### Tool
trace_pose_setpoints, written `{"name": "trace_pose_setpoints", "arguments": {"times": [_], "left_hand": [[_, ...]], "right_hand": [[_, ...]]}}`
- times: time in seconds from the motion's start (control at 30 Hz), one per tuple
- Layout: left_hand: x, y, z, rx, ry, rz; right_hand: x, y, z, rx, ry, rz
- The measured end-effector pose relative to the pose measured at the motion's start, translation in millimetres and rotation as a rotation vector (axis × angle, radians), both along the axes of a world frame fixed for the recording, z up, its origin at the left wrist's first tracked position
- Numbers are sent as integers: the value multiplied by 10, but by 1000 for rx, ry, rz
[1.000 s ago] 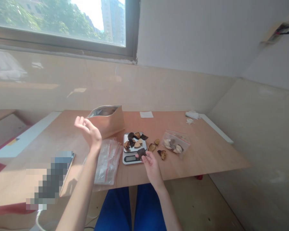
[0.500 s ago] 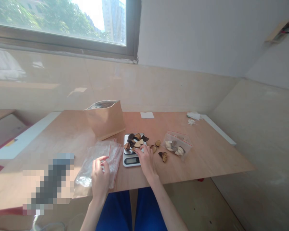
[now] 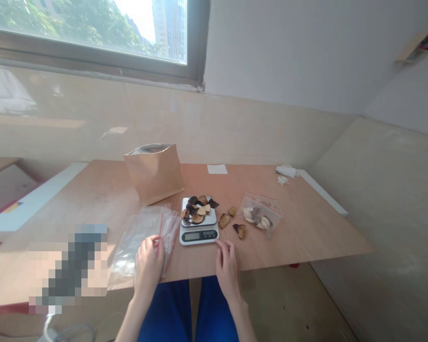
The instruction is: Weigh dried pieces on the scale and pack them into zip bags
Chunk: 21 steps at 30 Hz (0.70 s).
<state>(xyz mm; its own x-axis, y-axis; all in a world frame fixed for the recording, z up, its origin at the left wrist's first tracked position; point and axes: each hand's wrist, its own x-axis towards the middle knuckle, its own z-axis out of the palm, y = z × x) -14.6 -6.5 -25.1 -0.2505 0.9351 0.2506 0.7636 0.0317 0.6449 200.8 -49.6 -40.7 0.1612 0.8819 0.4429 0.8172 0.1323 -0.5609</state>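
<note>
A white kitchen scale (image 3: 199, 237) with a small display sits on the table before me. Dried brown slices (image 3: 197, 218), some dark and some pale, which look like dried mushroom pieces, are heaped on its plate. My right hand (image 3: 228, 270) is at the scale's front right corner, holding nothing, its fingers loosely bent and apart. Over a pile of clear zip bags (image 3: 131, 237) rests my left hand (image 3: 149, 263), fingers loosely curled with nothing visible in them. Several loose slices (image 3: 240, 231) lie right of the scale, beside a zip bag of pale pieces (image 3: 260, 218).
An upright brown paper pouch (image 3: 155, 173) stands open behind the bags. A white paper (image 3: 217, 169) lies at the back, with crumpled white scraps (image 3: 285, 172) at the back right. A pixelated dark object (image 3: 74, 266) and a cable (image 3: 48, 327) are at left.
My right hand has drawn back from the slices on the plate to the scale's front corner. A slice now lies at the plate's front, where that hand was. The left hand has barely moved.
</note>
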Motion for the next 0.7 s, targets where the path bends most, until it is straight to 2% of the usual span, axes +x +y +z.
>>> {"name": "trace_pose_setpoints", "arguments": {"times": [0.2, 0.57, 0.7], "left_hand": [[14, -14, -13, 32, -42, 64], [-8, 14, 8, 69, 26, 9], [-22, 10, 55, 51, -62, 8]], "right_hand": [[29, -60, 2, -15, 8, -16], [14, -31, -28, -8, 33, -38], [-19, -40, 39, 10, 106, -35]]}}
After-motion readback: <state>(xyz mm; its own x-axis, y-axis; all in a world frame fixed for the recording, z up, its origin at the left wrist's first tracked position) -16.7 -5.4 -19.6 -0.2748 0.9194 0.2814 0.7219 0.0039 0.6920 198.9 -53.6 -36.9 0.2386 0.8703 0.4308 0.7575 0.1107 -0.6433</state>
